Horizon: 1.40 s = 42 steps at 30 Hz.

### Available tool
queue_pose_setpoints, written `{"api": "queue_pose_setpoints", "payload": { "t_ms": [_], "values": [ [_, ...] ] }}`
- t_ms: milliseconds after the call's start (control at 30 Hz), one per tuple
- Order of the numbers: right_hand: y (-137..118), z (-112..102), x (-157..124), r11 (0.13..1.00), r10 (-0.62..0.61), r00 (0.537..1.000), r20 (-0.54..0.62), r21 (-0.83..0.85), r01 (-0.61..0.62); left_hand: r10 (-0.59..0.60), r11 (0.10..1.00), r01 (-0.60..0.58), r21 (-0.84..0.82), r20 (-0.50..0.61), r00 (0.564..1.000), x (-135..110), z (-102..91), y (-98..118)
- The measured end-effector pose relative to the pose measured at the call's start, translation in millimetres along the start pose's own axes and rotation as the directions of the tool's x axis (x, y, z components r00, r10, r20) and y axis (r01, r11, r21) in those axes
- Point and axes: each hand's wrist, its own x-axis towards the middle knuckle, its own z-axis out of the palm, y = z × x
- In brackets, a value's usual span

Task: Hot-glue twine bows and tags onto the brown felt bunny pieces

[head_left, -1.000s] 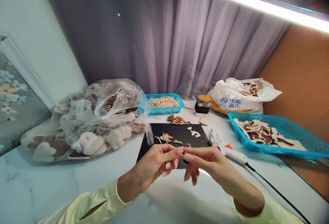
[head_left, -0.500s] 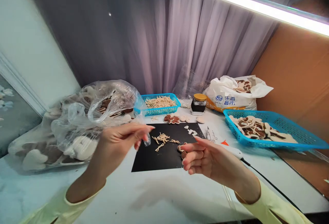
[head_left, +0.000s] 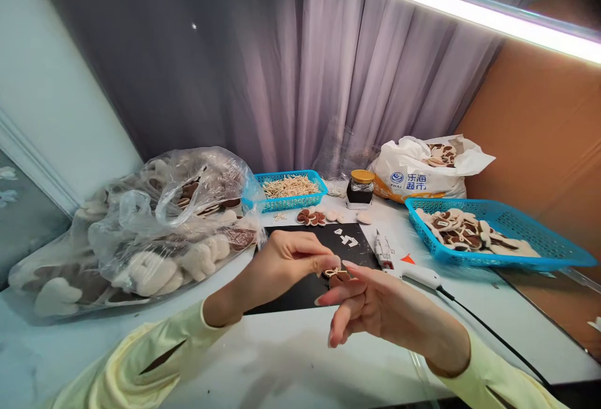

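Observation:
My left hand is closed in a pinch over the black mat. At its fingertips shows a small cream cord bow. My right hand faces it, fingers spread apart, one fingertip close beside the bow; whether it touches, I cannot tell. Just below the bow, partly covered by the fingers, lies a round brown felt piece. White paper scraps lie on the mat's upper part. The mat's left middle is hidden behind my left hand.
A glue gun with a black cord lies right of the mat. Blue baskets hold cream bows and felt pieces. A clear bag bulges at left. Behind stand a yellow-lidded jar and a white bag.
My left hand has moved right and slightly down, covering the loose bows on the mat. My right hand has turned, its fingers lower, and both hands have come together near the brown piece.

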Motion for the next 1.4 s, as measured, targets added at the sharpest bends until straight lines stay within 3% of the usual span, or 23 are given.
{"api": "queue_pose_setpoints", "payload": {
  "t_ms": [133,200,333,567,867,1133,1267,1400],
  "values": [
    [2.8,-0.3,-0.7,0.999,-0.01,1.0,-0.015,-0.039,0.01,-0.017,0.996,0.031,0.082,-0.173,0.985,-7.0,-14.7,2.4],
    [4.0,1.0,0.5,0.998,0.003,1.0,-0.018,-0.066,-0.004,-0.076,0.995,0.084,0.062,-0.12,0.99,-11.4,-13.1,4.6],
    [4.2,6.3,3.4,0.983,-0.042,0.997,-0.069,-0.183,0.028,-0.207,0.972,0.217,-0.087,0.11,0.972,-18.1,3.0,12.3],
    [-3.4,19.7,2.5,0.914,-0.151,0.984,-0.099,-0.393,0.101,-0.315,0.926,0.342,-0.161,0.168,0.934,-18.0,14.8,16.6],
    [1.6,15.8,2.0,0.879,-0.167,0.981,-0.095,-0.466,0.104,-0.283,0.945,0.308,-0.114,0.193,0.94,-23.0,16.2,13.6],
    [7.0,11.8,1.9,0.863,-0.171,0.979,-0.114,-0.497,0.093,-0.156,0.988,0.157,-0.017,0.042,0.987,-24.0,22.9,2.1],
    [3.8,14.3,0.4,0.862,-0.14,0.976,-0.167,-0.505,0.037,-0.201,0.979,0.201,-0.019,-0.005,0.98,-24.7,16.7,-1.3],
    [-0.1,16.1,-2.5,0.84,-0.108,0.973,-0.204,-0.542,-0.02,-0.322,0.928,0.323,-0.186,0.034,0.946,-27.4,9.8,-3.2]
  ]
}}
